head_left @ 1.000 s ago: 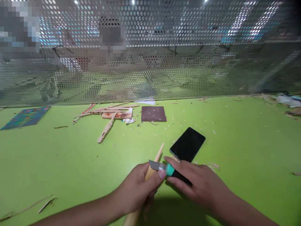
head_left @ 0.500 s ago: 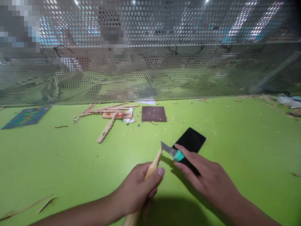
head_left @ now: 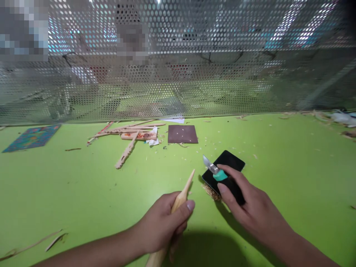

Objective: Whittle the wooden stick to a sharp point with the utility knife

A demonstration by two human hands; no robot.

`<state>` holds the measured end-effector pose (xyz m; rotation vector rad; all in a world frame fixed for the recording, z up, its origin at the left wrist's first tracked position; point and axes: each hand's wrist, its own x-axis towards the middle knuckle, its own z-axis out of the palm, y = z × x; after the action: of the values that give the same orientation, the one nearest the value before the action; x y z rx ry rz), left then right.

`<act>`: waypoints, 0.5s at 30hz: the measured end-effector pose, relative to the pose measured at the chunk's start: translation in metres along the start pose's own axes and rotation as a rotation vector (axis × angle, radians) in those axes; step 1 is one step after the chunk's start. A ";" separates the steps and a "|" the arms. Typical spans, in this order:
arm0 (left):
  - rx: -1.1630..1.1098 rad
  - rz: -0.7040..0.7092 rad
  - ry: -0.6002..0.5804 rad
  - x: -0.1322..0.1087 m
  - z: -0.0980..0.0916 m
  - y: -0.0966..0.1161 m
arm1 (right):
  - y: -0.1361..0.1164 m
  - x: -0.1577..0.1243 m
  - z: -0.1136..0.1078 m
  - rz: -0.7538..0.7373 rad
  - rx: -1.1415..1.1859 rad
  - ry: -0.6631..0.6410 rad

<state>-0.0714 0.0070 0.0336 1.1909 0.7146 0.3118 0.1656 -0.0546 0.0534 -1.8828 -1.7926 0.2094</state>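
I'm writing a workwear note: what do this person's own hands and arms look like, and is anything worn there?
The ungloved left hand and ungloved right hand show no rings on the visible fingers. The bare left forearm and bare right forearm show no sleeve, watch or bracelet within the picture.

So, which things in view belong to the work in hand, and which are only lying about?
Belonging: knife in the right hand; pointed wooden stick in the left hand.

Lying about: black phone-like slab; brown square sheet; notched stick; patterned sheet; shavings.
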 end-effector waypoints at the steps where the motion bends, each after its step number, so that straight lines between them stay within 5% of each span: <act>1: -0.002 0.002 0.002 0.000 0.000 0.000 | 0.002 0.000 0.000 -0.035 -0.007 0.002; 8: -0.030 -0.002 -0.002 0.000 0.000 -0.002 | 0.005 -0.002 0.004 -0.326 -0.034 -0.145; 15: -0.015 0.004 0.000 0.000 0.001 -0.003 | 0.007 -0.002 0.007 -0.360 -0.101 -0.117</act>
<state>-0.0716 0.0050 0.0313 1.1782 0.7089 0.3201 0.1680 -0.0540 0.0435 -1.6031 -2.2217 0.1005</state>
